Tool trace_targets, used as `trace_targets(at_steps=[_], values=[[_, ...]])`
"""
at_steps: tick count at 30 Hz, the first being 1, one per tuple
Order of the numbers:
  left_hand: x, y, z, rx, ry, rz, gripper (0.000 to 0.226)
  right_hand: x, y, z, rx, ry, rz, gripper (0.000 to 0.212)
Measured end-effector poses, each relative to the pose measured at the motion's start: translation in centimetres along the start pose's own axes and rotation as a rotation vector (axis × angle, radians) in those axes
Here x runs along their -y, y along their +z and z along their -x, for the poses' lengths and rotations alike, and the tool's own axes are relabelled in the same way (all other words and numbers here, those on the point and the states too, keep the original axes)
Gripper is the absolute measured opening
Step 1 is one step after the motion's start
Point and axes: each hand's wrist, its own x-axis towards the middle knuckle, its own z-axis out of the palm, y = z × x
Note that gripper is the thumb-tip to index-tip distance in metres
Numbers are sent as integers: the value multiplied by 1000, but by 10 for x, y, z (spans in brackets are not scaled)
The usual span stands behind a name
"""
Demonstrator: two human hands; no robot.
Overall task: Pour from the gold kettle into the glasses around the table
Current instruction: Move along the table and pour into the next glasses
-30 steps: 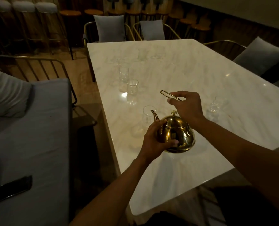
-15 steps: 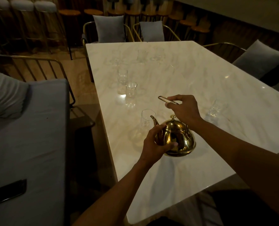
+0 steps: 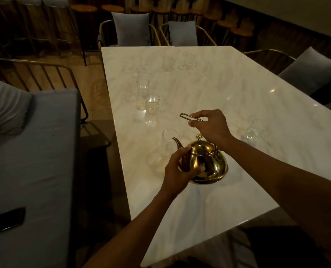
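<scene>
Gripping the gold kettle [image 3: 205, 163] on the marble tabletop [image 3: 228, 89], my left hand [image 3: 180, 171] wraps its fingers around the belly while my right hand [image 3: 211, 126] pinches the raised handle; the spout points at the nearest glass [image 3: 168, 141].

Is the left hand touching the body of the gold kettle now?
Touching. In the head view, the left hand wraps the near side of the gold kettle; its thumb and fingertips lie directly on the shiny body, with no gap visible.
</scene>
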Motion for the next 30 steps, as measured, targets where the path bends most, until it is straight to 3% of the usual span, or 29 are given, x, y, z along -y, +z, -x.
trace_targets(at_steps=[30], values=[[-8,-4,-1,-11,1,23,66,17,-4,-2,64,52,-22,30]])
